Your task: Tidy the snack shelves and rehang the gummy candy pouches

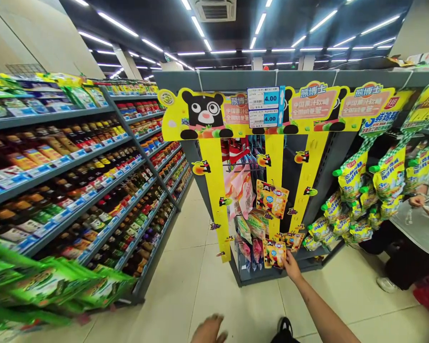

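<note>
At the lower part of a yellow hanging strip, my right hand [291, 267] pinches the right edge of a small orange candy bag [273, 253]. Whether this bag still hangs on its hook cannot be made out. Higher on the display hangs a similar candy bag [271, 199], and another candy bag [293, 241] is partly hidden behind the gripped one. My left hand [210, 329] is low at the bottom edge over the floor, slightly blurred, its fingers apart and holding nothing.
Shelves of bottles [67, 166] line the left, with green bags [50, 281] jutting out low. A bear-printed yellow sign [203, 114] tops the display rack. Yellow seasoning bags [353, 176] hang on the right beside another person [423, 214]. Pale tiled floor [171, 286] lies between.
</note>
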